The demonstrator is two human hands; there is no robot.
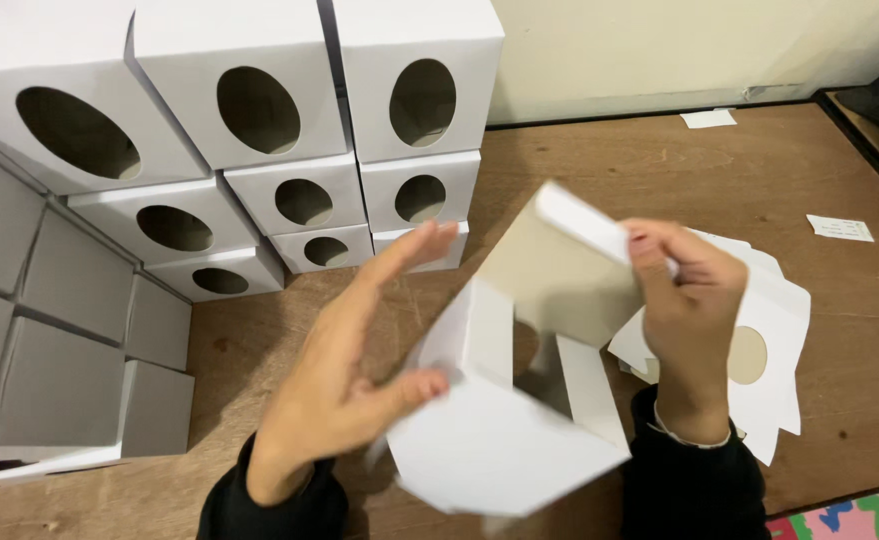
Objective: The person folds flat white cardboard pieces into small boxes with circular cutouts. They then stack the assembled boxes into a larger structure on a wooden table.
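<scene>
- Head view: stacked white boxes [289, 150] with oval windows stand at the tabletop [599, 160] rear.
- Half-folded carton [504, 400], held above flat blanks [774, 330]: assembly step, judged midway.
- Right hand [684, 300] pinches a flap; left hand [349, 370] open, thumb touching; next, squaring panels.

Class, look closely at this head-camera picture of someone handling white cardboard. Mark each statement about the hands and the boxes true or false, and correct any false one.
1. The right hand grips a flap of the half-folded white carton. True.
2. The left hand is clenched in a fist. False: its fingers are stretched out, with the thumb against the carton.
3. The stacked white boxes have oval holes in their fronts. True.
4. The flat cardboard blanks lie under the stacked boxes. False: they lie on the wooden table beneath the right hand.
5. Small paper slips lie on the table. True.
</scene>
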